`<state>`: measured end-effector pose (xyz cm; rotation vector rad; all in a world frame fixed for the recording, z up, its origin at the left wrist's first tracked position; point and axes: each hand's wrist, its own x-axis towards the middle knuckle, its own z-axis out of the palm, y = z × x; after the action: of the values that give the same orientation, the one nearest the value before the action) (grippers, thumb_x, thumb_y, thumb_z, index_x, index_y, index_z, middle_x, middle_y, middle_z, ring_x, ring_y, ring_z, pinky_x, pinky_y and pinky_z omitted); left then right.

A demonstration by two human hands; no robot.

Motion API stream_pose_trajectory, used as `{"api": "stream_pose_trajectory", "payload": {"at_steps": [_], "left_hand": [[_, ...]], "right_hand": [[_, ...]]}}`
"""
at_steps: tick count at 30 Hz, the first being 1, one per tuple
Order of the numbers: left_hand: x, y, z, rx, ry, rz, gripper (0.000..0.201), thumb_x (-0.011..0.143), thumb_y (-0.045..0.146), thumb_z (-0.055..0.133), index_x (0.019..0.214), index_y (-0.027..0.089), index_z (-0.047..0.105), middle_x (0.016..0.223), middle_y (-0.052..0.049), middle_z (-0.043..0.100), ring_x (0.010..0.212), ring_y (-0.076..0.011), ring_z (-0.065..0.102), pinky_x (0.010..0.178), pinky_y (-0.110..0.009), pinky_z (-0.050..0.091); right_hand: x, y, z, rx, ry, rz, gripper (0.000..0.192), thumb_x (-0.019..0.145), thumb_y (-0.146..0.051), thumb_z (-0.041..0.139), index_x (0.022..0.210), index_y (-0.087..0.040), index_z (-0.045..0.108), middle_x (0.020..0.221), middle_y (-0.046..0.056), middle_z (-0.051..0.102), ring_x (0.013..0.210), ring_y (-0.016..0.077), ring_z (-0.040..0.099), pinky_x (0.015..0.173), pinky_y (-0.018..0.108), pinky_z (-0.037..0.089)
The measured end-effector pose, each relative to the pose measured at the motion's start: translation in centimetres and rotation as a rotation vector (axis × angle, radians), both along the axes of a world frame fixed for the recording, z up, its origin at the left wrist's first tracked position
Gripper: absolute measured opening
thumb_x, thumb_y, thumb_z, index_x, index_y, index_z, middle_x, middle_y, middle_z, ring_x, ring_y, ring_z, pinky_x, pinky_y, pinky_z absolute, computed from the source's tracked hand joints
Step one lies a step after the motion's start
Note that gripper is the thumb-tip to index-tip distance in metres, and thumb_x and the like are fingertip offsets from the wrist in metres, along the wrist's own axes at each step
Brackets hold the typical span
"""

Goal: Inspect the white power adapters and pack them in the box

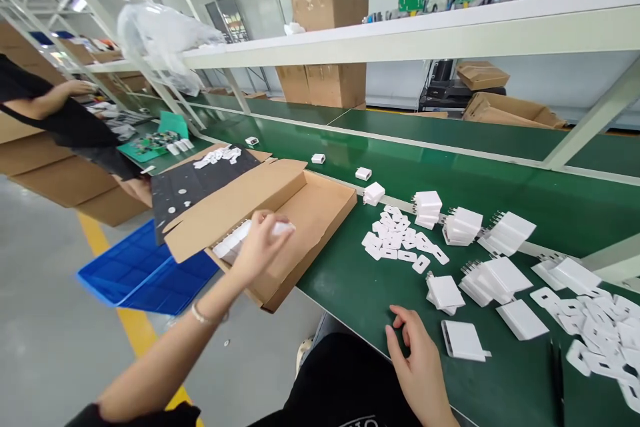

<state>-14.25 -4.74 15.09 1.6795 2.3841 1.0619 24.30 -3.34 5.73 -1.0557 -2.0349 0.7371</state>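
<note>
My left hand [261,243] is over the open cardboard box [320,240], its fingers closed round a white plug charger [283,228]. Beside that hand, a row of white chargers [233,240] stands along the box's left side. My right hand [417,363] rests at the front edge of the green table, fingers loosely curved and apart, with nothing in them. Nearest to it are a single white charger [464,340] and a small stack of chargers [445,293]. More stacked chargers [497,280], with metal pins showing, stand further right.
Loose white plastic frames lie in one pile [395,237] beyond my right hand and another [605,333] at the right. Black tweezers [557,380] lie near the front edge. Single chargers [363,173] sit on the green belt behind. A blue crate [150,273] and another person [65,107] are at left.
</note>
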Motion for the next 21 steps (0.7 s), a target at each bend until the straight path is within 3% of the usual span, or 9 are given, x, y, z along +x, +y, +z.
{"api": "stream_pose_trajectory", "payload": {"at_steps": [3,5,7,10,14,18,21], "left_hand": [[-5.8,2.6,-0.2,-0.336,0.358,0.085,0.034,0.099,0.045,0.054,0.116,0.02,0.069,0.121,-0.016,0.059,0.116,-0.0343,0.06,0.105,-0.046,0.051],[-8.0,3.6,-1.1,-0.422,0.448,0.095,0.031,0.094,0.043,0.058,0.109,0.019,0.072,0.115,-0.018,0.062,0.124,-0.0409,0.054,0.108,-0.052,0.047],[-9.1,3.8,-2.1,-0.435,0.475,0.107,0.028,0.091,0.041,0.059,0.1,0.019,0.074,0.115,-0.021,0.062,0.128,-0.0455,0.05,0.109,-0.056,0.044],[-9.9,3.5,-3.2,-0.443,0.507,0.121,0.032,0.093,0.042,0.053,0.096,0.019,0.074,0.125,-0.023,0.061,0.129,-0.0468,0.049,0.108,-0.059,0.043],[-10.9,2.9,-3.5,-0.437,0.54,0.106,0.034,0.092,0.044,0.051,0.095,0.02,0.075,0.137,-0.024,0.059,0.139,-0.0487,0.043,0.11,-0.063,0.041],[-10.8,4.4,-2.5,-0.437,0.534,0.118,0.041,0.094,0.05,0.049,0.106,0.021,0.075,0.138,-0.024,0.06,0.133,-0.0491,0.049,0.105,-0.065,0.046],[-8.2,7.8,-0.8,-0.377,0.538,0.079,0.046,0.098,0.05,0.047,0.118,0.016,0.072,0.148,-0.027,0.051,0.136,-0.0488,0.048,0.108,-0.064,0.046]], "right_hand": [[-0.4,0.1,-0.1,0.09,-0.074,-0.027,0.018,0.11,-0.035,0.05,0.124,-0.027,0.059,0.101,0.004,0.067,0.079,0.0206,0.07,0.062,0.03,0.058],[-0.9,0.2,-0.2,0.125,-0.149,-0.077,0.021,0.11,-0.033,0.048,0.126,-0.025,0.058,0.105,0.007,0.067,0.082,0.0229,0.073,0.06,0.031,0.058],[-1.7,0.7,-0.1,0.124,-0.279,-0.126,0.027,0.109,-0.031,0.048,0.132,-0.021,0.058,0.11,0.011,0.066,0.074,0.0222,0.073,0.052,0.031,0.055],[-3.6,2.2,0.9,0.061,-0.541,-0.143,0.039,0.105,-0.027,0.053,0.142,-0.015,0.057,0.12,0.017,0.065,0.062,0.0194,0.07,0.046,0.03,0.049],[-6.7,5.3,2.7,0.023,-0.765,-0.098,0.054,0.104,-0.024,0.054,0.156,-0.011,0.049,0.128,0.023,0.064,0.074,0.0236,0.074,0.054,0.031,0.053],[-8.6,7.4,3.0,0.035,-0.832,-0.117,0.052,0.104,-0.017,0.051,0.154,-0.006,0.05,0.135,0.029,0.062,0.083,0.0268,0.076,0.06,0.034,0.057],[-9.0,7.8,2.3,0.057,-0.819,-0.113,0.042,0.103,-0.01,0.048,0.144,-0.008,0.058,0.133,0.026,0.064,0.085,0.0252,0.075,0.062,0.033,0.059]]}}
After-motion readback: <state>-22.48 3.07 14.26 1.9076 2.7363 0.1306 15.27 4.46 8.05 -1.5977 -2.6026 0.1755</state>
